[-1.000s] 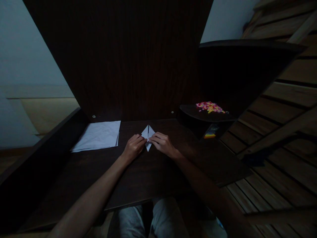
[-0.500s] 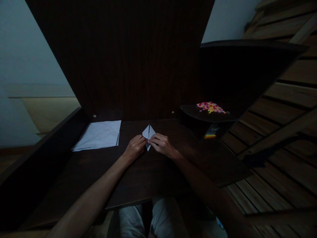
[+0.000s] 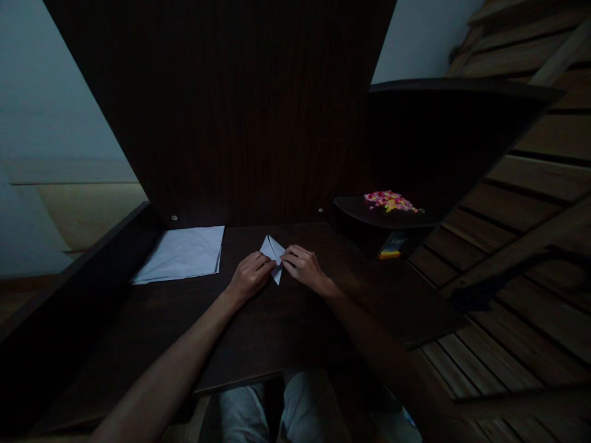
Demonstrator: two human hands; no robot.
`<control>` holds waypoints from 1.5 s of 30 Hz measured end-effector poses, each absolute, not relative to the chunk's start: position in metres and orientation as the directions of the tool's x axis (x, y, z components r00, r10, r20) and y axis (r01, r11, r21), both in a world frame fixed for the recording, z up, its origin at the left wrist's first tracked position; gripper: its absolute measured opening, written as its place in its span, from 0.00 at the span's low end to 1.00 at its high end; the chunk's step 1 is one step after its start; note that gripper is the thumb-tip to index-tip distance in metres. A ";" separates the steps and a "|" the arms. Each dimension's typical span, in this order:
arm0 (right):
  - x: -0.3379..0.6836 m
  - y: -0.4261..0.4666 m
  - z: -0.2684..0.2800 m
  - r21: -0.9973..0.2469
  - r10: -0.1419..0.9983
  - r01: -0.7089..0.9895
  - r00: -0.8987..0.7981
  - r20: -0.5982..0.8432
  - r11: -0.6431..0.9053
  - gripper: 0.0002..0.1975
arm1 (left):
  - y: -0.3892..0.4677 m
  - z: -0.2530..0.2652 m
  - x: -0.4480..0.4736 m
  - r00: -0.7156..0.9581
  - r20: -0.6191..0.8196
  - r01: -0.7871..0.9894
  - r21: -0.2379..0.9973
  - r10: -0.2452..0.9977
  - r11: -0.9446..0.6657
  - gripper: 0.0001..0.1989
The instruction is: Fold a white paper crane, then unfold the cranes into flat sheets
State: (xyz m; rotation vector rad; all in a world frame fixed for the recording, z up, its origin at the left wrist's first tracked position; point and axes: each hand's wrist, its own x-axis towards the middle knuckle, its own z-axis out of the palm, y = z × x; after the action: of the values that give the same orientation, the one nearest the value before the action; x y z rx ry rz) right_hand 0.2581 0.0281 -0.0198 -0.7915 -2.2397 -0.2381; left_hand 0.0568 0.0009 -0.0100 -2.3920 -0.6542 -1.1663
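Note:
A small sheet of white paper folded into a kite-like diamond [image 3: 273,247] lies on the dark wooden desk [image 3: 258,332], with a slit running down from its top point. My left hand [image 3: 252,271] is closed on its left side, fingers curled, fingertips near the middle. On the opposite edge, my right hand [image 3: 302,266] pinches the paper between thumb and fingers. The fingers cover part of both sides, while the top and the lower tip show between the hands.
A stack of white paper sheets [image 3: 184,252] lies at the desk's left. To the right, a low corner shelf [image 3: 351,209] bears a pile of small pink, red and yellow pieces [image 3: 391,200]. A tall dark panel [image 3: 231,123] rises behind the desk; wooden slats [image 3: 545,258] stand right.
The folded paper has turned slightly, its top point now leaning left and its lower tip right. My right hand has shifted from near the middle to the paper's right edge.

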 end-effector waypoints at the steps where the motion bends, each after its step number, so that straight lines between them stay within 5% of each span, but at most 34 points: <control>1: 0.258 0.028 -0.020 -0.060 0.471 0.609 -0.544 0.695 0.791 0.08 | 0.000 -0.009 0.057 0.546 0.805 0.567 -0.151 0.233 -0.809 0.06; 9: 0.256 0.027 -0.022 -0.018 0.488 0.642 -0.563 0.667 0.766 0.08 | -0.003 -0.010 0.061 0.628 0.763 0.539 -0.283 0.154 -0.793 0.11; 25: 0.256 0.025 -0.020 -0.048 0.577 0.701 -0.543 0.610 0.711 0.10 | -0.006 -0.010 0.064 0.655 0.720 0.565 -0.267 0.228 -0.781 0.11; 34: 0.257 0.025 -0.012 -0.184 0.849 0.885 -0.323 0.418 0.427 0.16 | -0.001 -0.022 0.062 0.745 0.582 0.508 -0.176 0.327 -0.843 0.12; 40: 0.257 0.030 -0.016 -0.237 0.909 0.902 -0.283 0.306 0.361 0.16 | -0.001 -0.020 0.064 0.800 0.433 0.485 -0.060 0.415 -0.872 0.11; 45: 0.256 0.031 -0.022 -0.208 0.912 0.903 -0.318 0.260 0.375 0.18 | -0.002 -0.020 0.065 0.784 0.453 0.479 -0.009 0.424 -0.878 0.13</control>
State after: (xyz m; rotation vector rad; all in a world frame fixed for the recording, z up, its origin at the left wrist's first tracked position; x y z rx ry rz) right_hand 0.2564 0.0311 -0.0217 -1.5894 -2.3085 0.0350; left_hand 0.0653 -0.0024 -0.0201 -2.8500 -0.7241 -0.6799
